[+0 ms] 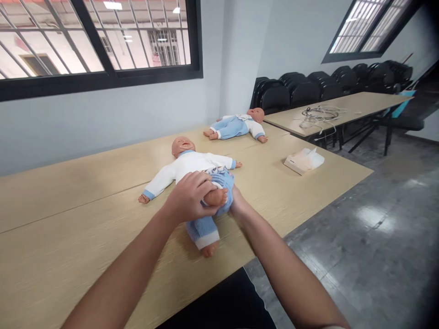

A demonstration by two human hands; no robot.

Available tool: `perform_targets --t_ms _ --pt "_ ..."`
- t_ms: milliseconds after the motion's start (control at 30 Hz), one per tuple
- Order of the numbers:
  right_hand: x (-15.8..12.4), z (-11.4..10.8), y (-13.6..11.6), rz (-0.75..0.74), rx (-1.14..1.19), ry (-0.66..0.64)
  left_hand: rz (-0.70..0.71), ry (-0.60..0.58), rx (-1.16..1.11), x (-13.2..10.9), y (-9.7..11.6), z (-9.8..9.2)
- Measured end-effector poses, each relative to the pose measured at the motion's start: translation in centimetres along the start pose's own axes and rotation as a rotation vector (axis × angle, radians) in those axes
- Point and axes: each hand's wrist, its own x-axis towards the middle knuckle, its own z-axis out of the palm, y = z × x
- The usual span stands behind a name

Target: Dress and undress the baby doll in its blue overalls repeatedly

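A baby doll (190,165) in a white top and light blue trousers lies on its back on the table, head away from me. One of its legs is raised and bent, the bare foot pointing toward me. My left hand (190,196) is closed around that leg near the ankle and trouser cuff. On the other side, my right hand (236,194) is against the raised leg's blue trouser fabric; its fingers are mostly hidden behind the leg. The doll's other leg (203,233) rests on the table, its foot toward the near edge.
A second doll (236,125) in similar clothes lies farther back. To the right sits a tissue box (304,161) on the wooden table (85,205). Tangled cables (322,114) lie on another table, with black folding chairs (274,96) stacked behind. The near table edge is close to me.
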Motion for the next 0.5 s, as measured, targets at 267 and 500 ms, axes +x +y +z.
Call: perform_targets --t_ms 267,500 --pt "-0.4 -2.6 -1.2 0.14 0.217 0.15 -0.228 0.14 -0.184 0.3 -1.0 -1.4" --pt "1.7 -5.0 -1.4 0.071 0.097 0.156 -0.386 0.23 -0.27 0.6 -2.0 -2.0"
